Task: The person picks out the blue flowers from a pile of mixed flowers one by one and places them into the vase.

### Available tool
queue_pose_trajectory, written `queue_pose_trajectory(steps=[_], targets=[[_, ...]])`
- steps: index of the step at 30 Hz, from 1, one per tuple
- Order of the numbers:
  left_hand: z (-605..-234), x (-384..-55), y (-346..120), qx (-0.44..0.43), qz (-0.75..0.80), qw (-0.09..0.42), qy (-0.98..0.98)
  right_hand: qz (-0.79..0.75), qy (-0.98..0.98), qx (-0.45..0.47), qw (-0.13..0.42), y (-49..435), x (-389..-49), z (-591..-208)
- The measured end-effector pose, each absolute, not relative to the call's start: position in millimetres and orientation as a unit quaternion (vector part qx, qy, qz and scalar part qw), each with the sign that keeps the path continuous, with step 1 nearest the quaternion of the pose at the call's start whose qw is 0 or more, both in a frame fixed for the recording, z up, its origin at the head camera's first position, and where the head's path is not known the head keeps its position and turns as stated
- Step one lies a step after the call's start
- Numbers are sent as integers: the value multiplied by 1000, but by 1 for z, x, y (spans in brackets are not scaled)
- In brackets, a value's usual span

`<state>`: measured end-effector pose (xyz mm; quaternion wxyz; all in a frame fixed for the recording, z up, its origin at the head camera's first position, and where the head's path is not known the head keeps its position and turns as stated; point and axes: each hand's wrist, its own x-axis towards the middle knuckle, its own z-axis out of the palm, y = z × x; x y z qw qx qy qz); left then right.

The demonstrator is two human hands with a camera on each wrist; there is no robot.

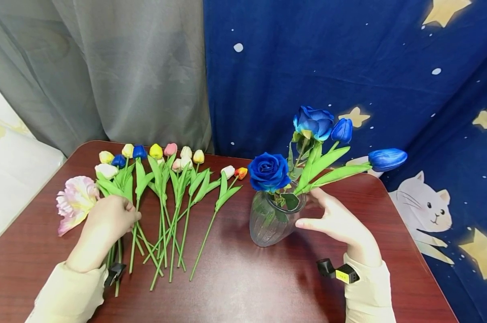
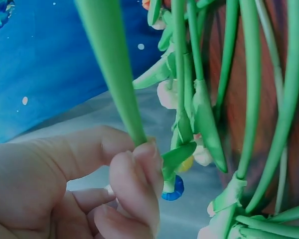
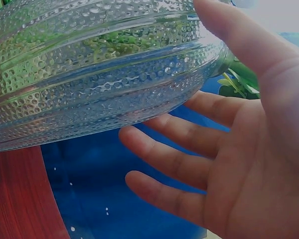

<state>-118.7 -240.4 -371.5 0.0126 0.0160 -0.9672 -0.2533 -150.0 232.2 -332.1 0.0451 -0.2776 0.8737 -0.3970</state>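
Observation:
My left hand (image 1: 108,220) pinches the green stem of a blue tulip (image 1: 139,151) among the flowers on the left of the table. In the left wrist view, thumb and fingers (image 2: 124,184) meet on the stem (image 2: 114,74), with the blue bloom beyond them. My right hand (image 1: 336,220) is at the right side of a clear glass vase (image 1: 267,224), its fingers loosely extended and the thumb near the glass. Whether it touches is hard to tell. The vase holds two blue roses (image 1: 269,172) and two blue tulips (image 1: 387,159).
Several tulips in white, yellow, pink and blue lie spread with stems (image 1: 172,242) toward me. A large pale pink flower (image 1: 78,202) lies at the far left. An orange tulip (image 1: 241,173) lies nearest the vase. Curtains (image 1: 267,80) hang behind the brown table (image 1: 227,287).

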Motion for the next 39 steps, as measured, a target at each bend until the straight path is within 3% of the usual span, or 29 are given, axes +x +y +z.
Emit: queue_pose_trajectory(steps=[8,32,39], targets=[[-366,-117,-234,10,-251,95,-963,-390,876,-280,42,233,-151,-332],[-334,-101,-191,-73,-309,170,-933,-384,879,-278,42,233,-149,-332],[-332,-97,-179,-108,-328,214,-914,-376,888,-267,10,237,-145,-326]])
